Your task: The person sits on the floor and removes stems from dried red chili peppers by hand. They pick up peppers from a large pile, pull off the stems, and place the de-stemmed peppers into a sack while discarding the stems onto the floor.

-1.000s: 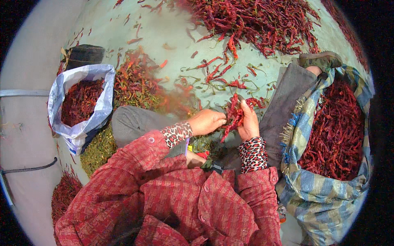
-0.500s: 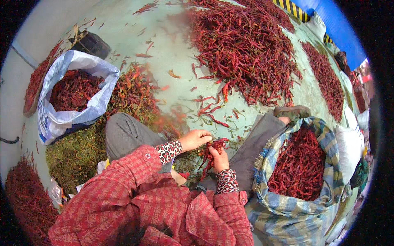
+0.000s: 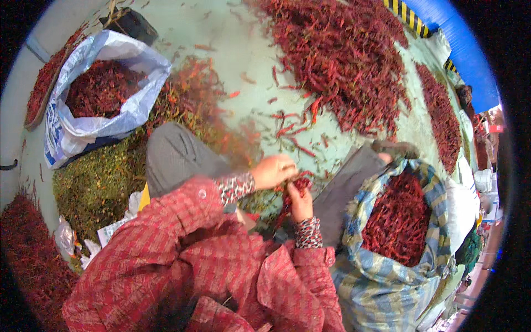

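My right hand (image 3: 302,205) is closed round a bunch of red chili peppers (image 3: 286,203), which hang down between my knees. Just up and to the left, my left hand (image 3: 274,171) has its fingertips pinched together close to the top of that bunch. Whether a stem sits in that pinch is too blurred to tell. Beyond my hands, loose red chilies (image 3: 301,146) and green stem bits lie scattered on the pale floor. To the right stands a blue-and-cream checked sack (image 3: 354,243), open at the top and filled with red chilies (image 3: 401,221).
A white-and-blue sack (image 3: 157,72) of dark red chilies stands at the left, beside a heap of greenish stems (image 3: 94,193). A large chili pile (image 3: 343,66) spreads across the far floor. A black container (image 3: 131,26) lies far left. More chilies (image 3: 33,260) lie near left.
My view has shifted slightly, so the scene sits differently in the picture. My left hand stays by the bunch, its fingers now more blurred. The right hand keeps its hold on the chilies.
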A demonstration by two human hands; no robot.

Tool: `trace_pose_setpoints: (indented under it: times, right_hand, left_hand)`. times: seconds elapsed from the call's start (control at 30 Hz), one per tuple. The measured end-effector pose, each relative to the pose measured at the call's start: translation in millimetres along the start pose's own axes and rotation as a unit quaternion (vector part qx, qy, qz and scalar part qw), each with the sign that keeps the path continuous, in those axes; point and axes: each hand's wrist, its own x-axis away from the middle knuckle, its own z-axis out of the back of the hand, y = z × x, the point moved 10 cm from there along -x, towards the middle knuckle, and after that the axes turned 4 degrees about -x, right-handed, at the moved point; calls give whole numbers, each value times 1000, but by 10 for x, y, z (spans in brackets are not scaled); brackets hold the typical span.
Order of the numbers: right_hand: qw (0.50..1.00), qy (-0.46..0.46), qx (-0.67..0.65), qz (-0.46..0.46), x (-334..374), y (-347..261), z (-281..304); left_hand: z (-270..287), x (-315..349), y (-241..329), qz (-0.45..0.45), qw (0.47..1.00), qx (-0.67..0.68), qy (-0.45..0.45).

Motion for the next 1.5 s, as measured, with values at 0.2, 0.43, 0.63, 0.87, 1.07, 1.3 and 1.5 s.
trace_pose_setpoints:
  times: [0.2, 0.43, 0.63, 0.87, 1.07, 1.3, 1.5]
  right_hand:
    - [996, -11, 81, -48, 204, 36, 56]
    - [993, 2, 100, 55, 372, -111, 75]
    - [988, 56, 123, -67, 290, 149, 478]
    - [944, 206, -256, -19, 229, 114, 904]
    - [930, 244, -272, 28, 214, 202, 1129]
    - [943, 260, -208, -13, 223, 162, 1064]
    - [982, 188, -5, -25, 147, 141, 837]
  left_hand:
    - [-195, 124, 93, -34, 998, -11, -47]
    - [-219, 260, 267, -72, 997, 9, -5]
    - [-249, 131, 435, -38, 995, 78, -41]
    - [-605, -125, -364, -61, 938, -313, -137]
    - [-1537, -811, -431, -38, 912, -369, -177]
    - [-784, -878, -407, -52, 971, -215, -88]
    - [-717, -173, -110, 102, 982, 63, -146]
